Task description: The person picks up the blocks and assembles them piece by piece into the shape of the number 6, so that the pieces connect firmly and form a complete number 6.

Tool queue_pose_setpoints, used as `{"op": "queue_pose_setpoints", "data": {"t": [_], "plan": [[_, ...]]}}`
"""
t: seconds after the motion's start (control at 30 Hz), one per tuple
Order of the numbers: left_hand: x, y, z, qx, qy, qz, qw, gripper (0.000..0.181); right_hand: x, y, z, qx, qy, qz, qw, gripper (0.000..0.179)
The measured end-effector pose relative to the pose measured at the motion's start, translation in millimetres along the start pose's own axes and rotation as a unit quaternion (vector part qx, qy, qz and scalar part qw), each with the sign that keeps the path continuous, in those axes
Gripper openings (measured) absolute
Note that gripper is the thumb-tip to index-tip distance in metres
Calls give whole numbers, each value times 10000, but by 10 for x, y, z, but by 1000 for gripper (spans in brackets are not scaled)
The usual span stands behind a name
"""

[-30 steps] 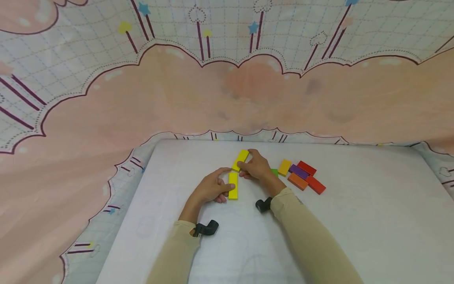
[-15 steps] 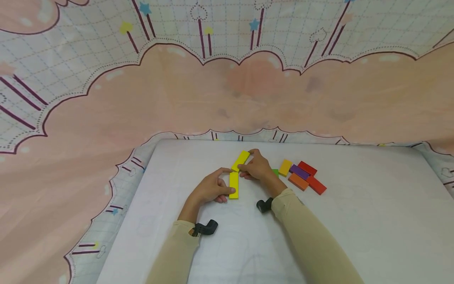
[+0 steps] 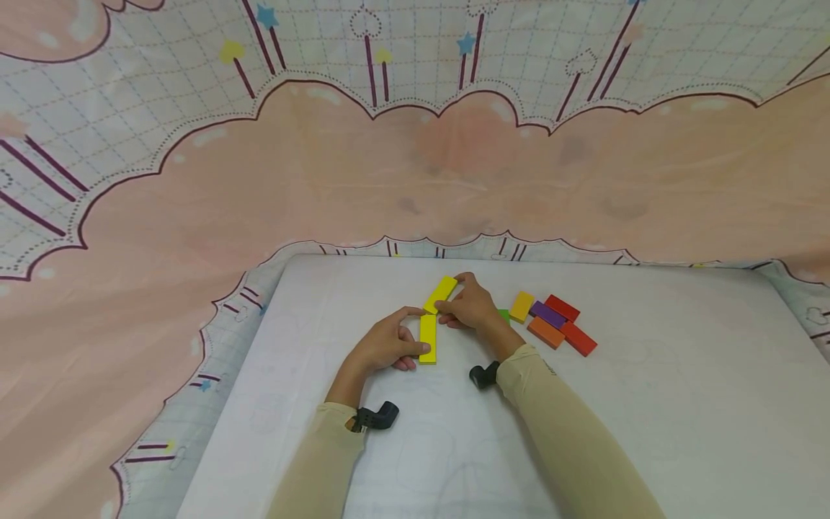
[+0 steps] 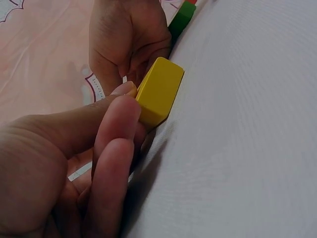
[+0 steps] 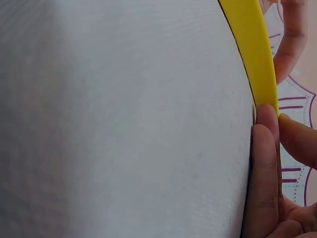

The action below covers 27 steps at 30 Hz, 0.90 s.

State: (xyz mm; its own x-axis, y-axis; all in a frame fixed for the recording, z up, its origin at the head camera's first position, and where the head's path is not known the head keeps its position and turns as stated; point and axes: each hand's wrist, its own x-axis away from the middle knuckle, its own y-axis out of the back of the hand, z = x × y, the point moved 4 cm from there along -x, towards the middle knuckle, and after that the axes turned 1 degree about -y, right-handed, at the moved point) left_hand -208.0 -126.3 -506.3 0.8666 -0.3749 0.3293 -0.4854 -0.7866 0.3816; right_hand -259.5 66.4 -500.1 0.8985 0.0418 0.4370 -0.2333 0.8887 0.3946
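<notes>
Head view looks forward and down from above, well back, covering desk (image 3: 681, 404) and patterned cloth (image 3: 389, 180). Left wrist view, close and tilted, faces past the left hand (image 3: 381, 342) towards the right hand (image 3: 470, 304); right wrist view, also close, skims the desk. All three share both hands.

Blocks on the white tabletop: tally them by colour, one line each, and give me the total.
Bright yellow blocks: 2
Red blocks: 2
Amber block: 1
Purple block: 1
Orange block: 1
Green block, partly hidden in the head view: 1
Total: 8 blocks in sight
</notes>
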Motion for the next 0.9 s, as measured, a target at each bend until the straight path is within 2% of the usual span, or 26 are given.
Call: {"op": "queue_pose_setpoints", "data": {"t": [0.57,0.73,0.83,0.9], "plan": [[-17,-21,-10,41,6,-46,10000,72,-35,30,10,3,88,111,9999,77],[6,-25,-52,77,54,-50,9999,71,-31,51,18,-80,44,238,9997,79],[24,-8,-103,-109,85,-216,9997,68,-2,84,29,-315,-155,352,9988,83],[34,20,-150,-442,-6,-543,9975,63,37,119,38,-395,-290,397,9980,85]]}}
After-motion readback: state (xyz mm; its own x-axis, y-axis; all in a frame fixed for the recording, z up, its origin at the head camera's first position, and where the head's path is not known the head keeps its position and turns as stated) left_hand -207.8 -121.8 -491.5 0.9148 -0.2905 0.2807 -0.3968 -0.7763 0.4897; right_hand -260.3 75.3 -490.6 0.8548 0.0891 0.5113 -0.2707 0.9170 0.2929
